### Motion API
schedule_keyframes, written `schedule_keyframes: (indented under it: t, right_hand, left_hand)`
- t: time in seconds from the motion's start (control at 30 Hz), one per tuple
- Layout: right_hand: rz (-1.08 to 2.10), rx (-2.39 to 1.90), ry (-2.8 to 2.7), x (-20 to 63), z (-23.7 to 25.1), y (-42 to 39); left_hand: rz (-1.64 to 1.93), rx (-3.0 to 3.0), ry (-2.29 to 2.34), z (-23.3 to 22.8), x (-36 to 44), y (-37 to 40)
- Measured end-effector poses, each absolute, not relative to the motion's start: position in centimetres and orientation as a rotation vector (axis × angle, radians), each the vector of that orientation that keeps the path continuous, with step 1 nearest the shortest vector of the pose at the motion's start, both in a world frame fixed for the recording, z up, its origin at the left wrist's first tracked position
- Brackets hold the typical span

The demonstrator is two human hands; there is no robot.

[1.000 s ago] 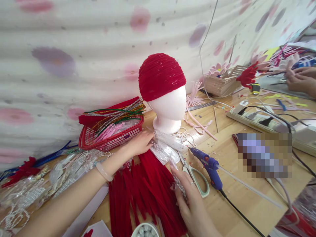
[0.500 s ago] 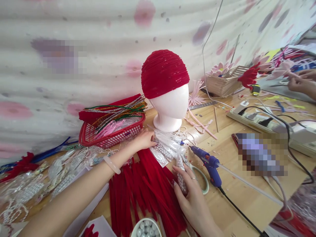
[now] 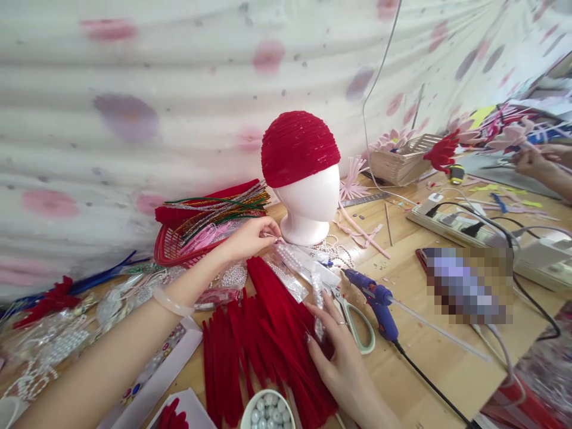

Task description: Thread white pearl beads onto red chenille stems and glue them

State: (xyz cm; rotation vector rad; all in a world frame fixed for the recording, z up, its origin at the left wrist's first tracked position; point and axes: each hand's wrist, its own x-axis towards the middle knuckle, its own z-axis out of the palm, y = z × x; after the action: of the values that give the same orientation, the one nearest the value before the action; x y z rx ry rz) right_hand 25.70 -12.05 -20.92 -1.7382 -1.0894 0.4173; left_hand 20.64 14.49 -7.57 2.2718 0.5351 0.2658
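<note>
**Pearl packet stretched between your hands**

The clear packet of pearl strands (image 3: 298, 269) lies at frame centre over the red pipe cleaners (image 3: 263, 339), its long axis running diagonally. Your left hand (image 3: 250, 236) pinches its upper end; your right hand (image 3: 342, 363) presses fingers (image 3: 322, 311) on its lower end. Since a second ago, your left hand has lifted off the worktop (image 3: 424, 351).

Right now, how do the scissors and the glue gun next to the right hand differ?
The scissors have pale green loop handles and no cord; the glue gun is blue-purple with a black cord trailing off. The scissors lie against the right hand, partly under a bag of pearls; the glue gun lies apart from it, with a clear stick out the back. Both lie flat on the wooden table.
</note>
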Motion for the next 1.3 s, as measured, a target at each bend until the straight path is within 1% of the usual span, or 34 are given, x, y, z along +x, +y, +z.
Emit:
schedule_keyframes:
  t: [0.17, 0.23, 0.4, 0.53, 0.7, 1.13, 1.23, 1.3]
  right_hand:
    - [0.364, -1.608, -1.046, 25.8, -19.9, -12.0]
    - [0.41, -1.484, -0.932, 25.8, -18.7, -11.9]
    - [0.799, -1.087, -0.645, 25.0, -14.7, -11.4]
    - [1.05, -0.907, -0.602, 23.6, -13.7, -11.0]
    - [1.09, -0.925, -0.594, 22.2, -14.4, -11.0]
    - [1.17, -0.949, -0.568, 21.0, -15.7, -10.3]
    - [1.081, -1.029, -0.629, 21.1, -16.3, -11.3]
    - [0.942, -1.183, -0.689, 22.1, -16.5, -12.4]
  left_hand:
    - [0.343, 2.138, 0.541, -4.3, 18.8, 13.7]
    - [0.325, 2.075, 0.545, -3.2, 17.6, 12.9]
    - [0.269, 1.927, 0.563, -1.9, 14.7, 9.7]
    - [0.274, 1.794, 0.613, -1.9, 12.8, 7.5]
    - [0.268, 1.599, 0.694, -2.1, 11.4, 6.7]
    - [0.157, 1.622, 0.773, -4.6, 10.5, 7.8]
    - [0.139, 1.629, 0.783, -4.5, 10.5, 8.1]
    - [0.145, 1.632, 0.8, -4.3, 10.4, 8.4]
